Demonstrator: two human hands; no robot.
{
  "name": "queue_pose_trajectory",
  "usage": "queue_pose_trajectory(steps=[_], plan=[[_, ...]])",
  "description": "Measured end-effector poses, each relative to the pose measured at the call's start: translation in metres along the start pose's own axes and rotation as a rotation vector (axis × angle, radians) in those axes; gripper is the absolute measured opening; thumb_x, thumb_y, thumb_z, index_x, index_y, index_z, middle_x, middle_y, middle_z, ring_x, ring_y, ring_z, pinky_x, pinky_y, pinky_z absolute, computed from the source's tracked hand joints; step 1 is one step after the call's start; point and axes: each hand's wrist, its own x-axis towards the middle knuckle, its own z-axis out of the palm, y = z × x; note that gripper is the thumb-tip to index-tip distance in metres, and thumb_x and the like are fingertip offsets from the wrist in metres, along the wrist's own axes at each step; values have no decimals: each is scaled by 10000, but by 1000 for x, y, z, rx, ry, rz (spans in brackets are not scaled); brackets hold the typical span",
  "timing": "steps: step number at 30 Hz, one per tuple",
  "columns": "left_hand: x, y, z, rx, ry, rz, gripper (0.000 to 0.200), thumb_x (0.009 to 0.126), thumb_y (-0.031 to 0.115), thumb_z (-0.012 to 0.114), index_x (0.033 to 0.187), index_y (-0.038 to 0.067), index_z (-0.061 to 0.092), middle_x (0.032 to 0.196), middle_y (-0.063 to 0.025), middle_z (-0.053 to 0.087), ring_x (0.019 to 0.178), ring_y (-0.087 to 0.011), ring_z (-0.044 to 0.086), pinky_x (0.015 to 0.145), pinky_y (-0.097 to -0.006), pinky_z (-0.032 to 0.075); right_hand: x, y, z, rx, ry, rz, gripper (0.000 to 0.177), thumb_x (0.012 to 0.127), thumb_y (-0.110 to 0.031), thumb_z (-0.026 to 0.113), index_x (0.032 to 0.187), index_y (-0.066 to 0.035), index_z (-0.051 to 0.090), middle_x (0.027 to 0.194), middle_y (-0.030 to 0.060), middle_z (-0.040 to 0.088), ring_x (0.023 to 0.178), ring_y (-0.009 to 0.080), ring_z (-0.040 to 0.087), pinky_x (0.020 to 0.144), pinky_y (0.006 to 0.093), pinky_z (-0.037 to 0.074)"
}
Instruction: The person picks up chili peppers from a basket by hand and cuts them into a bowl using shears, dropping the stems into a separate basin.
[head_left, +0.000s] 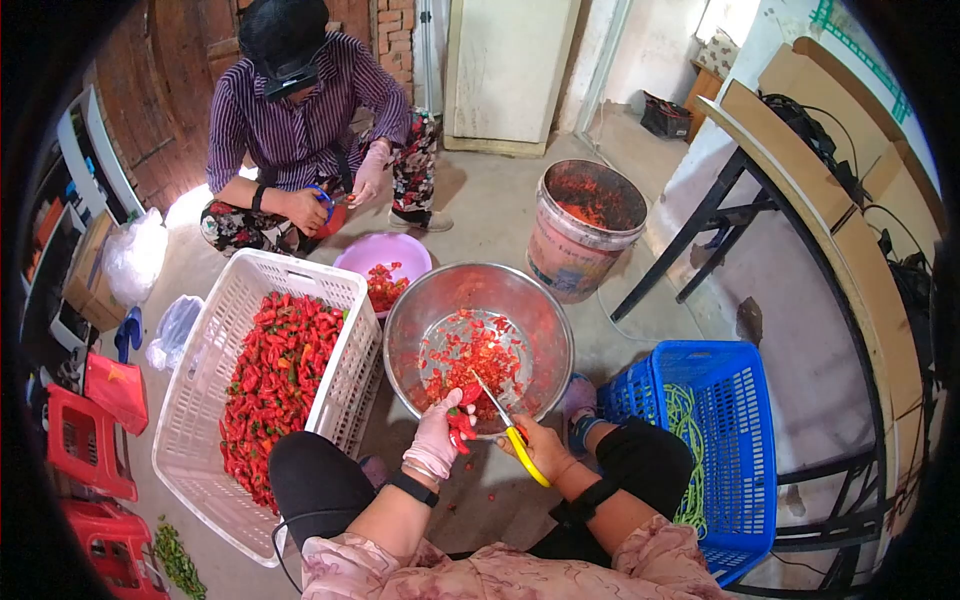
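In a pale glove, my left hand [436, 437] is closed round several red peppers [461, 432] at the near rim of a steel basin [551, 345]. My bare right hand [543, 450] grips yellow-handled scissors [524, 452], the blades reaching over the basin beside the peppers. Chopped red pepper pieces [470, 345] are spread over the basin's bottom. To the left, a white plastic crate [200, 375] holds a heap of whole red peppers [275, 370].
Across from me a co-worker [300, 120] squats with blue-handled scissors [322, 198] over a pink basin [385, 250]. A stained bucket [570, 250] stands behind my basin. A blue crate [735, 450] with green stalks is at my right, red stools [90, 440] at the left.
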Motion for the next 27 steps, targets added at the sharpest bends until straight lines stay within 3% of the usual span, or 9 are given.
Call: queue_pose_trajectory(steps=[11, 13, 17, 19, 22, 27], plan=[[6, -4, -5, 100, 101, 61, 247, 754, 108, 658, 942, 53, 509, 706, -74, 580, 499, -193, 538, 378, -287, 432, 12, 52, 18, 106, -16, -50, 429, 789, -283, 643, 1079, -25, 460, 776, 118, 575, 715, 193, 549, 680, 300, 438], [3, -6, -2, 110, 101, 56, 235, 756, 94, 651, 938, 50, 508, 716, -77, 586, 502, -194, 542, 383, -290, 437, 8, 39, 15, -174, -18, -98, 455, 781, -305, 643, 1077, -27, 437, 788, 154, 582, 740, 249, 583, 675, 335, 448], [0, -12, 5, 140, 42, 65, 165, 765, 81, 637, 881, 44, 525, 697, -85, 588, 536, -191, 557, 425, -283, 460, 2, 12, 9, -199, 46, -20, 479, 764, -335, 652, 1068, -31, 442, 796, 190, 588, 751, 328, 600, 656, 378, 459], [0, -9, 3, 123, 27, -73, 117, 786, 96, 615, 855, 42, 538, 689, -85, 587, 548, -189, 560, 434, -281, 460, 3, 15, 9, -253, 66, -43, 509, 752, -359, 656, 1091, -40, 448, 801, 214, 586, 753, 373, 596, 639, 403, 463], [11, -11, -9, -11, -48, -145, 94, 803, 107, 592, 852, 41, 546, 694, -94, 589, 538, -191, 558, 423, -280, 452, 4, 16, 9, -239, 89, -50, 511, 742, -362, 669, 1090, -49, 465, 792, 204, 588, 747, 377, 595, 638, 397, 468], [7, -7, -4, 29, 7, -105, 98, 801, 95, 588, 863, 34, 543, 695, -107, 591, 530, -194, 555, 409, -280, 442, 6, 20, 5, -176, 100, -71, 457, 741, -350, 675, 1033, -43, 505, 780, 190, 586, 735, 340, 603, 644, 372, 469]])
